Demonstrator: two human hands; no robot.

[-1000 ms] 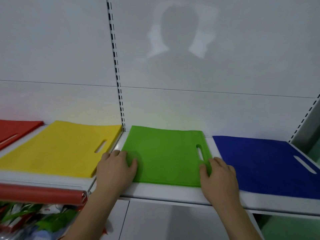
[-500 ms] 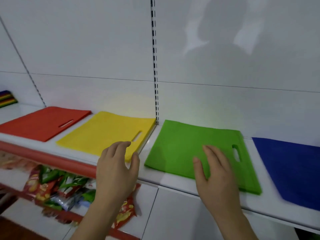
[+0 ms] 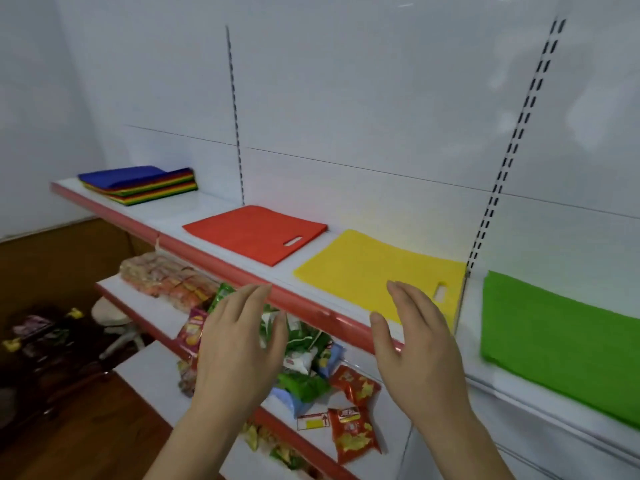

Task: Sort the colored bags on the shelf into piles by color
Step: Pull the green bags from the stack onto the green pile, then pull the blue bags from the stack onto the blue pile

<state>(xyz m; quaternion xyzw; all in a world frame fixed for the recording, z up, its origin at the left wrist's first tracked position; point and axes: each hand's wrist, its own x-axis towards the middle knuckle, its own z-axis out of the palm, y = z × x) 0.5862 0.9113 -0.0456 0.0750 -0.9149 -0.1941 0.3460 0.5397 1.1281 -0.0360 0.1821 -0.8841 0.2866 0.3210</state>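
A: Where are the bags lying?

B: Along the white shelf (image 3: 221, 211). A mixed stack of bags (image 3: 138, 185), blue uppermost, is sitting far left; then a red bag (image 3: 254, 233), a yellow bag (image 3: 374, 271) and a green bag (image 3: 554, 334), each flat and apart.

A: Any legible writing?

B: The snack packets (image 3: 349, 403) on the lower shelf are carrying print too blurred to read.

A: Change since half a second ago?

B: The view is swinging left; the stack is now showing, and the right hand is no longer resting over the green bag.

A: The hands?

B: The left hand (image 3: 239, 344) and right hand (image 3: 415, 344) are hovering before the shelf edge, palms down, fingers straight and loosely spread, holding nothing.
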